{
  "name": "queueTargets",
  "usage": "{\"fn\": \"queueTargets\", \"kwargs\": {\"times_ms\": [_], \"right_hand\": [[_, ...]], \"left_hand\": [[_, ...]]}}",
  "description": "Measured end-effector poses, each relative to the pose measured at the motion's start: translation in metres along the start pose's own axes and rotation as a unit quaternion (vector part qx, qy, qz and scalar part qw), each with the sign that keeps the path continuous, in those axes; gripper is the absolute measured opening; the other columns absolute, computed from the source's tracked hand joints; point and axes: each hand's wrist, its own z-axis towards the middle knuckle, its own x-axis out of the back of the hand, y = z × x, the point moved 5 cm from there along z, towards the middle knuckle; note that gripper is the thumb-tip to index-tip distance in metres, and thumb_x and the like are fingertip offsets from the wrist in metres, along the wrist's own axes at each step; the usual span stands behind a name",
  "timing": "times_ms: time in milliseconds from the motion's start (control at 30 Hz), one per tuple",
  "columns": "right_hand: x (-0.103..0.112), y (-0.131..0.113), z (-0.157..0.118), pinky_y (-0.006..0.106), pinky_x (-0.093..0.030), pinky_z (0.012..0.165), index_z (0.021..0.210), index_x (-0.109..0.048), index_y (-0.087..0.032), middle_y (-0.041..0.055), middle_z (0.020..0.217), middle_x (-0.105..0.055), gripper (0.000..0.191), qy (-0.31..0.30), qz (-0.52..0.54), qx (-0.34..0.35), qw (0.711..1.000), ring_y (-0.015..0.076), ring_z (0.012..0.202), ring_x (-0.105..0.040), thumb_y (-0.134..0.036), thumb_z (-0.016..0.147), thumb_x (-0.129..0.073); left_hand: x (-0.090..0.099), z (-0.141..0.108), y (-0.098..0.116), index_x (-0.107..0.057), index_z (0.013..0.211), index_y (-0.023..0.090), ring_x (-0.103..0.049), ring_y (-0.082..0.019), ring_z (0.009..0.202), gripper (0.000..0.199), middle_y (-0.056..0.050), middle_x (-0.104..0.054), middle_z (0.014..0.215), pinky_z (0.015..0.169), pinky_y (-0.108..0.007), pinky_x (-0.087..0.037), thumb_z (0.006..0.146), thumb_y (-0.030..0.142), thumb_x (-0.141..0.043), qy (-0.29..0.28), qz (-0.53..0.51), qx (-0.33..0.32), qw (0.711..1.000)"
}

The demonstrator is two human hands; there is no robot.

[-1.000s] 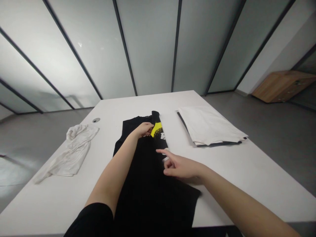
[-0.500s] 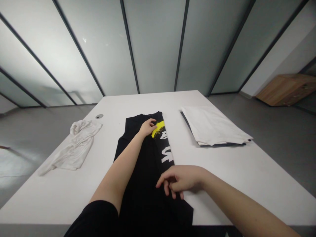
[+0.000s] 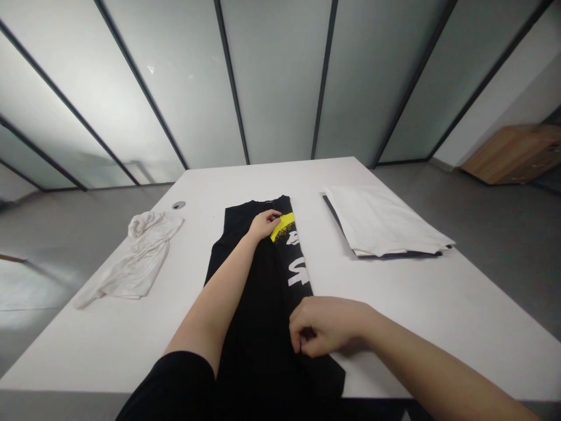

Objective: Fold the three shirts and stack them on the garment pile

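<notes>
A black T-shirt [image 3: 258,292] with a yellow and white print lies folded lengthwise on the table, its neckline at the far end. Up by the yellow patch, my left hand [image 3: 265,224] rests on the shirt, thumb and fingers closed in a pinch on the cloth. Closer to me, my right hand [image 3: 322,327] is over the shirt's right edge; its fingers are curled together on the black fabric. The exact bit of cloth between the right fingertips is hidden.
On the left of the white table [image 3: 372,351] lies a crumpled white garment [image 3: 140,257]. A flat stack of folded cloth [image 3: 381,222], white over dark, sits at the right. Frosted glass panels [image 3: 276,82] stand behind, and a wooden cabinet [image 3: 512,155] at far right.
My right hand's fingers, loose and apart before, have closed down on the shirt, and the hand has shifted slightly right. My left hand stays by the yellow print.
</notes>
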Motion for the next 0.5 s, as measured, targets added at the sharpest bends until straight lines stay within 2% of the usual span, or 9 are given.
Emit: {"fn": "queueTargets", "kwargs": {"times_ms": [67,133,200,267,333,400,433,500], "right_hand": [[-0.008,-0.002,0.0,0.022,-0.052,0.07,0.113,-0.083,-0.02,0.0025,0.092,-0.078,0.025,-0.036,0.139,0.013,0.99,0.0142,0.079,-0.071,-0.023,0.089,-0.078],[-0.015,-0.003,0.0,0.024,-0.056,0.072,0.133,-0.075,-0.02,0.0076,0.107,-0.08,0.042,-0.064,0.271,0.001,0.96,0.0165,0.087,-0.075,-0.037,0.094,-0.077],[-0.013,0.002,0.001,0.026,-0.058,0.07,0.141,-0.07,-0.021,0.0108,0.114,-0.08,0.047,-0.033,0.327,-0.034,0.944,0.018,0.089,-0.077,-0.042,0.099,-0.071],[0.0,0.013,0.003,0.027,-0.058,0.07,0.131,-0.074,-0.02,0.0098,0.109,-0.08,0.034,0.074,0.273,-0.076,0.956,0.018,0.087,-0.075,-0.037,0.103,-0.064],[0.022,0.025,0.0,0.031,-0.057,0.081,0.12,-0.077,-0.02,0.0085,0.106,-0.078,0.025,0.215,0.124,-0.114,0.962,0.0188,0.092,-0.074,-0.026,0.104,-0.059],[0.043,0.036,-0.008,0.034,-0.053,0.094,0.118,-0.078,-0.021,0.0093,0.113,-0.076,0.025,0.328,-0.04,-0.172,0.928,0.0213,0.104,-0.071,-0.019,0.102,-0.059],[0.05,0.041,-0.013,0.035,-0.051,0.097,0.121,-0.077,-0.021,0.0104,0.117,-0.074,0.026,0.359,-0.103,-0.212,0.903,0.023,0.109,-0.07,-0.019,0.102,-0.06],[0.057,0.049,-0.02,0.034,-0.049,0.094,0.13,-0.073,-0.02,0.0123,0.124,-0.07,0.03,0.376,-0.17,-0.291,0.863,0.0253,0.111,-0.069,-0.024,0.102,-0.062]], "left_hand": [[-0.001,-0.001,0.001,-0.081,0.119,0.021,-0.067,-0.017,0.072,0.033,-0.003,-0.076,0.085,0.066,-0.028,-0.052,0.093,0.036,-0.066,-0.007,0.007,-0.001,1.0],[-0.001,-0.001,0.002,-0.08,0.119,0.021,-0.066,-0.017,0.07,0.033,-0.002,-0.075,0.084,0.065,-0.028,-0.05,0.093,0.037,-0.066,-0.012,0.013,-0.004,1.0],[-0.002,-0.002,0.003,-0.08,0.12,0.021,-0.066,-0.017,0.07,0.034,-0.002,-0.075,0.085,0.065,-0.028,-0.05,0.094,0.038,-0.067,-0.013,0.024,-0.006,1.0],[-0.002,-0.004,0.006,-0.079,0.122,0.022,-0.066,-0.017,0.072,0.033,-0.002,-0.075,0.088,0.067,-0.028,-0.051,0.096,0.038,-0.066,-0.011,0.043,-0.004,0.999],[-0.005,-0.007,0.011,-0.077,0.126,0.022,-0.069,-0.019,0.077,0.034,-0.004,-0.077,0.093,0.072,-0.029,-0.053,0.098,0.038,-0.065,-0.011,0.071,-0.002,0.997],[-0.009,-0.011,0.017,-0.074,0.131,0.022,-0.072,-0.023,0.093,0.036,-0.007,-0.078,0.106,0.085,-0.033,-0.055,0.101,0.038,-0.063,-0.008,0.114,-0.01,0.993],[-0.011,-0.014,0.02,-0.072,0.134,0.022,-0.072,-0.026,0.104,0.038,-0.01,-0.078,0.115,0.093,-0.036,-0.054,0.102,0.039,-0.062,-0.004,0.142,-0.016,0.99],[-0.016,-0.019,0.023,-0.07,0.139,0.023,-0.065,-0.033,0.127,0.042,-0.014,-0.073,0.135,0.109,-0.045,-0.049,0.103,0.043,-0.062,0.003,0.195,-0.022,0.981]]}}
